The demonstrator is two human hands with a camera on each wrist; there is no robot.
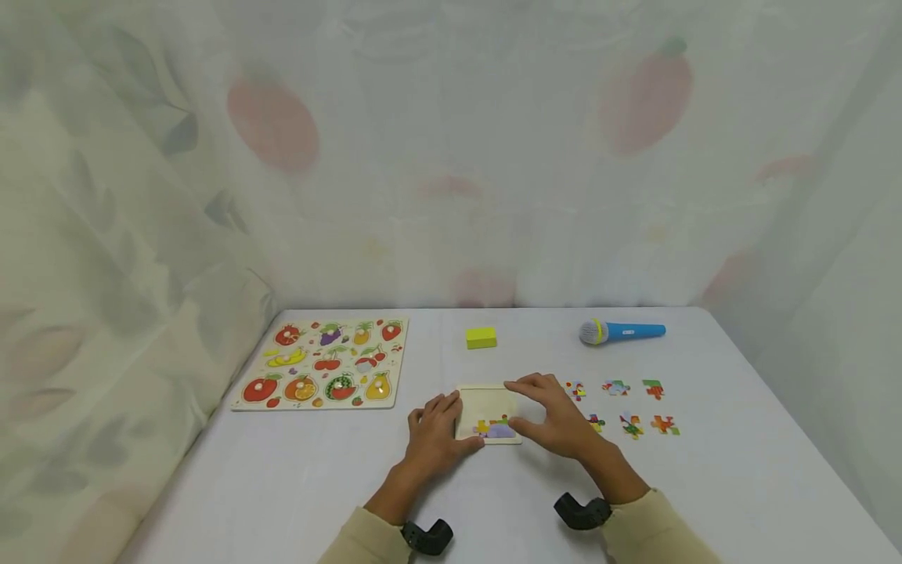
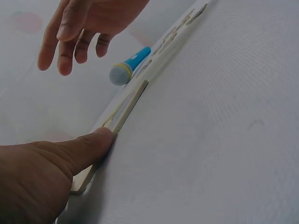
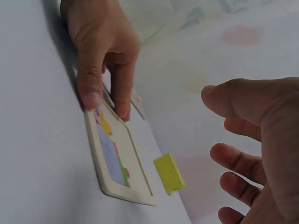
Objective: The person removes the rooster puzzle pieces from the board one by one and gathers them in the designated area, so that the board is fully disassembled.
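Note:
A small pale wooden puzzle tray (image 1: 485, 401) lies on the white table in front of me. Joined jigsaw pieces (image 1: 499, 429), purple, yellow and green, fill the near part of it. My left hand (image 1: 433, 440) holds the tray at its left end, thumb on the near rim and fingers at the left rim. Over the tray's right side hovers my right hand (image 1: 557, 415), its fingers apart and relaxed. In the right wrist view nothing is between the fingers of this right hand (image 3: 261, 144), which is clear of the tray (image 3: 126, 192).
Several loose jigsaw pieces (image 1: 630, 425) lie in two rows to the right, some partly behind my right hand. A fruit puzzle board (image 1: 317, 405) is at the left. Farther back are a yellow block (image 1: 481, 338) and a blue toy microphone (image 1: 634, 331). Curtains surround the table.

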